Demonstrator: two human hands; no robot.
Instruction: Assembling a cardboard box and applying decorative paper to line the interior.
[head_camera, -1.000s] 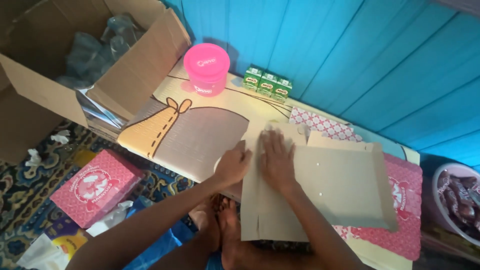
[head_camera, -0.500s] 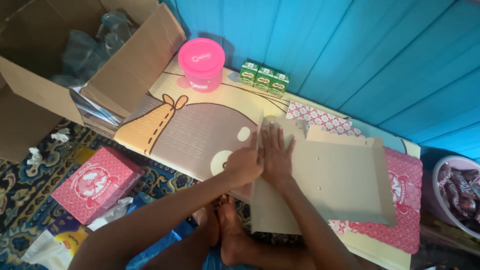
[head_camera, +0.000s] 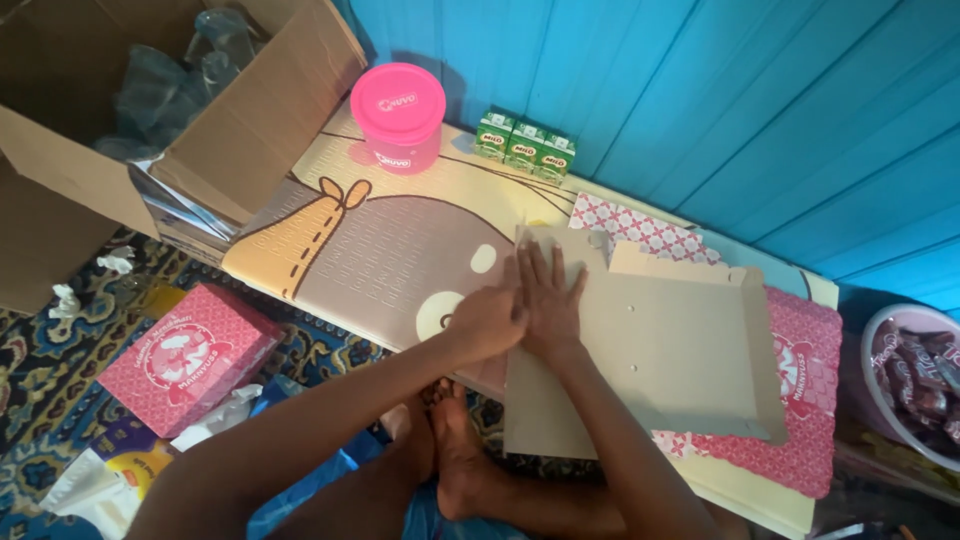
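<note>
A flat brown cardboard box blank (head_camera: 660, 350) lies over pink patterned sheets (head_camera: 800, 400) on a cartoon-printed mat (head_camera: 380, 250). My right hand (head_camera: 550, 300) presses flat on the blank's left part, fingers spread. My left hand (head_camera: 487, 320) is beside it, touching the blank's left edge and flap, fingers curled against the cardboard. Neither hand holds anything lifted.
A pink lidded tub (head_camera: 398, 118) and three green drink cartons (head_camera: 522, 148) stand by the blue plank wall. A large open cardboard box (head_camera: 150, 130) with plastic bags is at left. A pink box (head_camera: 185, 358) and tissues lie on the carpet. A bowl of wrapped sweets (head_camera: 915, 385) sits at right.
The left flap of the cardboard has been folded over to the right, and my left hand moved right with it, up against my right hand.
</note>
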